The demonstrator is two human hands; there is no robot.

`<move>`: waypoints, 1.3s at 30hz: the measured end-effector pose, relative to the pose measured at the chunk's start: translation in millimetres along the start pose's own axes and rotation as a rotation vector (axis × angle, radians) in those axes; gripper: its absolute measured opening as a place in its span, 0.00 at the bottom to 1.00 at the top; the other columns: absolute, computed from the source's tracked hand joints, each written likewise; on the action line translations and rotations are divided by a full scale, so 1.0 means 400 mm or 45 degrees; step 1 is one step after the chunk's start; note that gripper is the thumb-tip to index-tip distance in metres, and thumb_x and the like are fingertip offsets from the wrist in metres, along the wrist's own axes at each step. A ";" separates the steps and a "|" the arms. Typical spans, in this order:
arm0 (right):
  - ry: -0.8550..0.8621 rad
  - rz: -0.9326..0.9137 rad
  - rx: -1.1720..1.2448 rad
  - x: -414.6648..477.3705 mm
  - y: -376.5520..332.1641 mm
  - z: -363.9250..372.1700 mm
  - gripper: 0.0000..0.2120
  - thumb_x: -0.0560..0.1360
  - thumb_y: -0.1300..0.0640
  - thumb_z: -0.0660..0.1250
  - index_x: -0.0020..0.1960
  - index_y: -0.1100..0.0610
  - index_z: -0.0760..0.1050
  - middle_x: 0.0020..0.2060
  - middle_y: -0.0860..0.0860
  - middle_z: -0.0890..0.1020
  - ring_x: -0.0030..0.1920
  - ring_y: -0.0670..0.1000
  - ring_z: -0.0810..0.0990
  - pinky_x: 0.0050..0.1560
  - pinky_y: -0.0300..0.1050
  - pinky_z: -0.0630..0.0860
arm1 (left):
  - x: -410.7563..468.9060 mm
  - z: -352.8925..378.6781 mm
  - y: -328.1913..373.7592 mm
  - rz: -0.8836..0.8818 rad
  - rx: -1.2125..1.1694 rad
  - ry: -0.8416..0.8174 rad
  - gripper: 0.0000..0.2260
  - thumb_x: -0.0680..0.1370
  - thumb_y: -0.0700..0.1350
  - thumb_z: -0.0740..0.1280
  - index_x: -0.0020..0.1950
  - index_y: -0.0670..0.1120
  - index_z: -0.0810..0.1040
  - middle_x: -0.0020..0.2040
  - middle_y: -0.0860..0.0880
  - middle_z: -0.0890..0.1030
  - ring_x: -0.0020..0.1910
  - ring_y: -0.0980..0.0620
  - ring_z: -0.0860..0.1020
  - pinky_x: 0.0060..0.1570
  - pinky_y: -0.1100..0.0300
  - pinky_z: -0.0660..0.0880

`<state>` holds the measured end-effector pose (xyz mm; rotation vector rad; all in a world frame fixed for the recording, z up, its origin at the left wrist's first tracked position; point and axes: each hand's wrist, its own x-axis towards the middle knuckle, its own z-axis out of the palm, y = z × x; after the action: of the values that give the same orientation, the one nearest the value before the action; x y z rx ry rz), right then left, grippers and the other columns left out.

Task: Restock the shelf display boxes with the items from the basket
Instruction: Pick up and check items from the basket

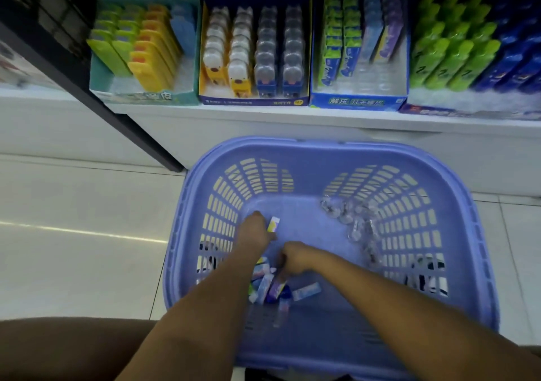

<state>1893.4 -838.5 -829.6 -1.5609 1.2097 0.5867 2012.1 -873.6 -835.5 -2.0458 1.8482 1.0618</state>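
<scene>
A lilac plastic basket (330,149) stands on the floor below the shelf. Both my hands reach into it. My left hand (254,230) grips a small purple-and-yellow packet (273,224) near the basket's left wall. My right hand (294,257) is curled over a pile of small blue and purple packets (269,285) on the basket floor and pinches one of them. A crumpled clear plastic tray strip (355,222) lies in the basket's right half. On the shelf, the blue display box (358,102) holds green, blue and purple packets at its back, with bare slots at its front.
The white shelf edge (263,117) runs above the basket. Other display boxes stand there: a teal one with yellow and green items (140,50), a box of animal-topped items (251,50), green and blue packs (474,41) at right. Tiled floor (73,228) lies left.
</scene>
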 end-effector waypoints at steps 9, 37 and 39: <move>0.164 -0.015 0.359 -0.139 0.051 -0.247 0.13 0.78 0.62 0.61 0.60 0.68 0.74 0.36 0.54 0.74 0.32 0.48 0.71 0.33 0.38 0.69 | -0.007 -0.080 0.085 -0.120 -0.613 -0.119 0.17 0.78 0.43 0.65 0.29 0.41 0.72 0.29 0.39 0.73 0.31 0.45 0.73 0.40 0.52 0.72; 1.931 -0.394 0.323 -0.550 0.103 -0.663 0.08 0.71 0.62 0.71 0.51 0.59 0.79 0.41 0.52 0.82 0.42 0.50 0.80 0.46 0.42 0.77 | -0.257 -0.479 0.368 0.710 -1.244 0.346 0.02 0.75 0.38 0.70 0.45 0.44 0.82 0.36 0.48 0.81 0.35 0.56 0.78 0.42 0.66 0.78; 1.888 -0.370 0.250 -0.550 0.104 -0.679 0.09 0.71 0.61 0.71 0.51 0.59 0.79 0.43 0.52 0.83 0.42 0.50 0.79 0.47 0.43 0.77 | -0.255 -0.478 0.372 0.709 -1.234 0.355 0.03 0.75 0.38 0.69 0.45 0.45 0.81 0.36 0.49 0.81 0.35 0.56 0.79 0.41 0.67 0.78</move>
<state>1718.6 -997.0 -568.0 -1.9077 1.8837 -1.0858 1949.5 -933.6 -587.4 -2.2120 2.4235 2.2785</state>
